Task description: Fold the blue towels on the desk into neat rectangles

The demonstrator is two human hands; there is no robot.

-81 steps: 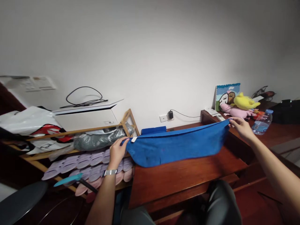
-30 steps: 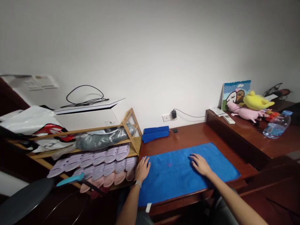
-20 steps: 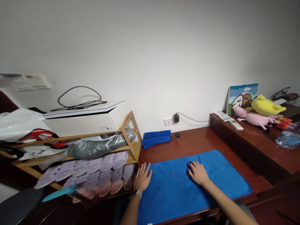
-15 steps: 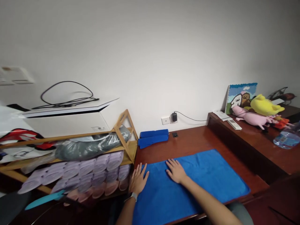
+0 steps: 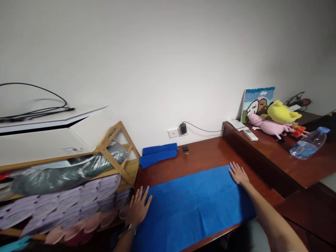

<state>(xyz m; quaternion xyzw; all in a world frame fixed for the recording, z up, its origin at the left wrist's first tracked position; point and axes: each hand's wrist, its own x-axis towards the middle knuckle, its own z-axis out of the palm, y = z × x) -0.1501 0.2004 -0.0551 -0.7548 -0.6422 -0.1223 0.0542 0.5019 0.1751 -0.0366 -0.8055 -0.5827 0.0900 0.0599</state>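
A blue towel (image 5: pixel 189 203) lies spread over the front of a brown wooden desk (image 5: pixel 210 150), reaching its near edge. My left hand (image 5: pixel 138 207) rests flat at the towel's left edge, fingers spread, with a band on the wrist. At the towel's far right corner, my right hand (image 5: pixel 238 174) lies flat with its fingers stretched out. Neither hand grips anything. Behind the towel, near the wall, sit folded blue cloths (image 5: pixel 159 155).
Left of the desk stands a wooden rack (image 5: pixel 126 171) holding lilac slippers (image 5: pixel 70 199), a plastic-wrapped grey bundle (image 5: pixel 65 175) and a white box (image 5: pixel 44 143). On the raised right surface are a water bottle (image 5: pixel 309 144), plush toys (image 5: pixel 267 126), a remote (image 5: pixel 250 135) and a picture (image 5: pixel 258 105).
My right hand has slid rightward across the towel to its far right corner. My left hand stays at the left edge. The camera view has turned to the right.
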